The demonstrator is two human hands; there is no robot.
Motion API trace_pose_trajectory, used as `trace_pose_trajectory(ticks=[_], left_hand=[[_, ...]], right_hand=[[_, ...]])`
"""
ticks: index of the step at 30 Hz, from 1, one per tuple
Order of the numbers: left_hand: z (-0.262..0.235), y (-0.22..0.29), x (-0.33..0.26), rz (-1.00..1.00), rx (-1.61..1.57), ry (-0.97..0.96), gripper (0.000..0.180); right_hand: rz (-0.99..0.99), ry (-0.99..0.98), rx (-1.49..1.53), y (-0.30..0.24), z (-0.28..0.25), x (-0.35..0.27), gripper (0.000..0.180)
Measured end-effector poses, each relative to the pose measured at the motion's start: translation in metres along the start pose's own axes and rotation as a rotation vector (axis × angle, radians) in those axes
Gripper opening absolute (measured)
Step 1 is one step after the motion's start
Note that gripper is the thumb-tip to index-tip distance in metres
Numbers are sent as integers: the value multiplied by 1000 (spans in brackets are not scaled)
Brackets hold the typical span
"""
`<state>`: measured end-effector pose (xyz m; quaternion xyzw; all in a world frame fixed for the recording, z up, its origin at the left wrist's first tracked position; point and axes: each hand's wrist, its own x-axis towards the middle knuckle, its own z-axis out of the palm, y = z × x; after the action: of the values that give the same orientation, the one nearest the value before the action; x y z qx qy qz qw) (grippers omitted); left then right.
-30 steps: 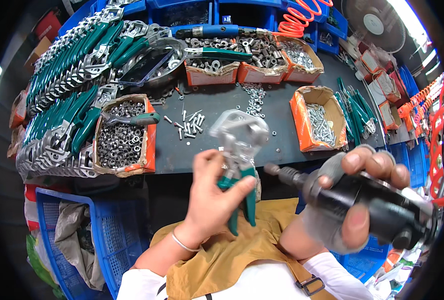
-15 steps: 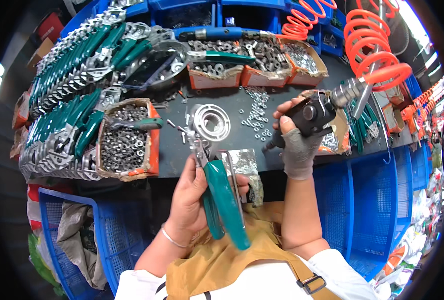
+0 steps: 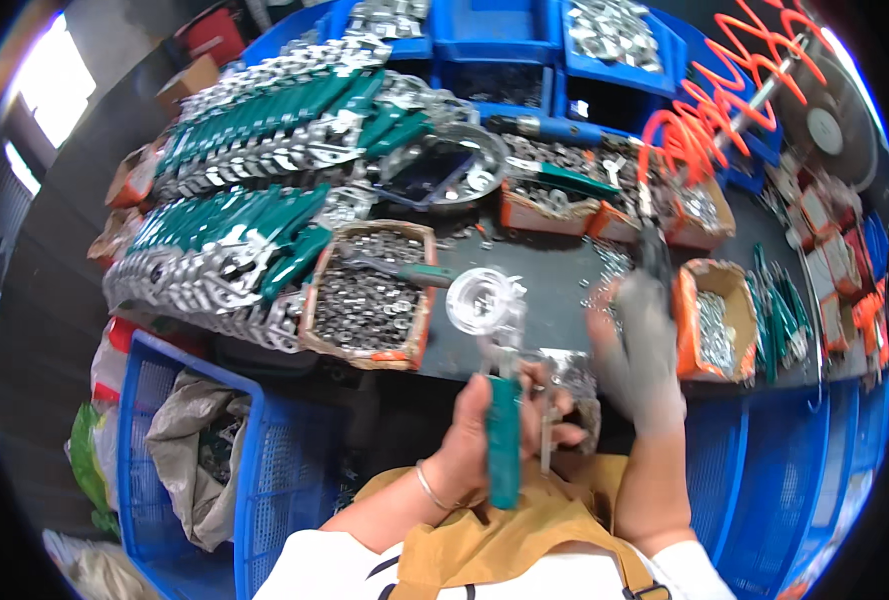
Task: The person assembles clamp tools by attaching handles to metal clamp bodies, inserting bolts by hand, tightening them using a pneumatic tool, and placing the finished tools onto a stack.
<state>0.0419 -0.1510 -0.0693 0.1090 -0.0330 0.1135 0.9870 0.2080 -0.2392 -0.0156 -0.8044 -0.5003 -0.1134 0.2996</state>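
Note:
My left hand (image 3: pixel 465 430) is closed around locking pliers with green handles (image 3: pixel 505 445), held upright at the bench's front edge. Their metal jaws come close to a round silver ring-shaped piece (image 3: pixel 480 300) on the bench. My right hand (image 3: pixel 645 350), in a grey glove with bare fingertips, is smeared by motion. Just beyond it hangs a black air tool (image 3: pixel 653 250) on an orange coiled hose (image 3: pixel 680 150); whether the fingers still grip it does not show. A small clear bag of metal parts (image 3: pixel 570 375) lies beside the left hand at the bench edge.
A box of nuts (image 3: pixel 427 335) stands left of the ring piece, a green-handled tool (image 3: pixel 420 272) across it. Stacked green-handled pliers (image 3: pixel 230 225) fill the left. More part boxes (image 3: pixel 550 215) line the back; another box (image 3: pixel 687 320) is at right. Blue crates (image 3: pixel 250 470) stand below.
The view has swung, so the bench appears farther right. My right hand and the air tool have moved away over the bench, the tool now pointing differently. The left hand still holds the pliers, turned more upright.

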Motion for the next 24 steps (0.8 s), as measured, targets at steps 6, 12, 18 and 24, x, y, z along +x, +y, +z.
trace_pose_trajectory(ticks=[6,12,18,24], left_hand=[[2,17,-18,129,1071,-172,62],[15,21,-58,148,973,-181,50],[72,222,-129,1013,1413,396,40],[119,521,-172,1234,2784,1763,49]], right_hand=[[-514,-413,334,-48,-60,-17,27],[-688,-139,499,-61,-60,-27,47],[137,241,1031,16,-8,-102,37],[140,-230,442,-39,19,-65,12]])
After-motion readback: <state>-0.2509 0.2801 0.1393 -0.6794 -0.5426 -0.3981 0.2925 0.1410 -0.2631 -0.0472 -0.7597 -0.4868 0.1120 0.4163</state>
